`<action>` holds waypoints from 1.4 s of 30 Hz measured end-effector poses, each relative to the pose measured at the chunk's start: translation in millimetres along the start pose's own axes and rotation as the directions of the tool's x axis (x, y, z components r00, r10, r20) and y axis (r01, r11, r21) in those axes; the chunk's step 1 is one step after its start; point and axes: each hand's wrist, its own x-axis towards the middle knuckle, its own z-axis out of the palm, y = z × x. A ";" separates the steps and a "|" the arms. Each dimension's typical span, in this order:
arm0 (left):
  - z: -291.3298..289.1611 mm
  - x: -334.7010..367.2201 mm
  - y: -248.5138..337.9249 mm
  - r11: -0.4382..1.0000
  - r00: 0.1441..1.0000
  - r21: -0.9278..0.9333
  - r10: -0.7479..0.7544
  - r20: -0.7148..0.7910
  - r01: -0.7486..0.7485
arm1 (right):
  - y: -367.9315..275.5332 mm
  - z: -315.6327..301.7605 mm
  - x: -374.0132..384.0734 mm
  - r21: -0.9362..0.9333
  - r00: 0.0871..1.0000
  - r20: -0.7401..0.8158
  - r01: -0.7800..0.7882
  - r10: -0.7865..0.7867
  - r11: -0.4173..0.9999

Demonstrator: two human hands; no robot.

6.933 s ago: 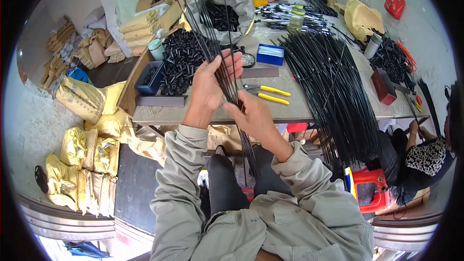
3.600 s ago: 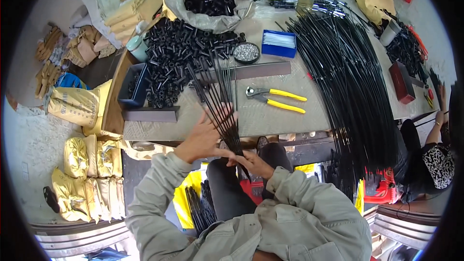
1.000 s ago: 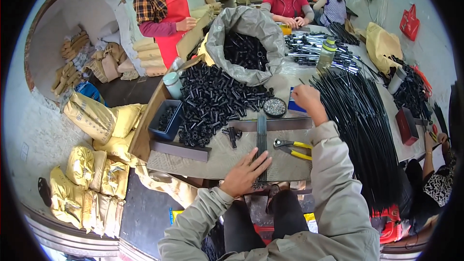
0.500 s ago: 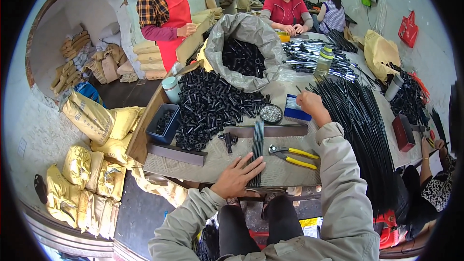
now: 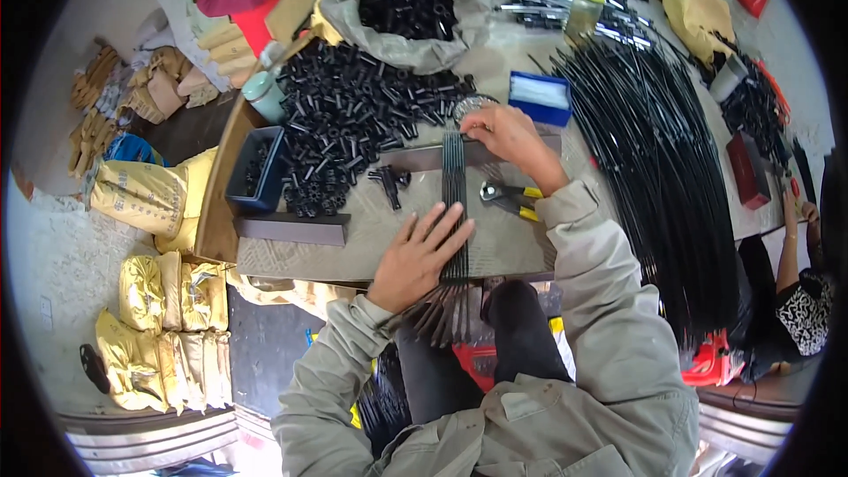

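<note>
A row of thin dark rods [image 5: 453, 178] lies side by side across a grey metal bar [image 5: 415, 157], their near ends fanning out past the table edge. My left hand [image 5: 422, 256] rests flat on them, fingers spread. At their far ends my right hand [image 5: 517, 143] is closed in a pinch; what is between its fingertips is too small to make out. That hand partly covers a round dish of small shiny pieces [image 5: 473, 106]. Beside the right wrist lie pincers with yellow handles [image 5: 512, 198]. Left of the rods sits a small group of black tubular fittings [image 5: 389, 184].
A blue box of thin white pieces [image 5: 540, 99] stands past my right hand. Long black rods [image 5: 658, 159] cover the right side. Black fittings [image 5: 353, 106] are heaped at left, below an open sack [image 5: 340, 0]. Nearby are a dark blue bin [image 5: 256, 172] and co-workers.
My right hand has moved left and nearer, from beside the blue box to the rods' far ends. My left hand stays on the rods. The view has tilted down.
</note>
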 end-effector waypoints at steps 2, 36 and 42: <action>4.5 -0.8 1.2 1.000 1.000 -0.008 -0.005 0.025 0.005 | 6.7 1.6 -4.2 0.005 0.998 0.038 -0.057 0.057 0.998; -1.6 3.2 13.6 0.989 0.993 -0.089 -0.117 0.036 0.120 | 15.0 0.3 -10.0 -0.143 0.988 0.079 -0.120 0.132 0.983; -0.1 2.2 12.4 0.992 0.993 -0.062 -0.107 0.049 0.110 | 12.9 3.0 -10.8 -0.167 0.997 0.026 -0.062 0.067 0.984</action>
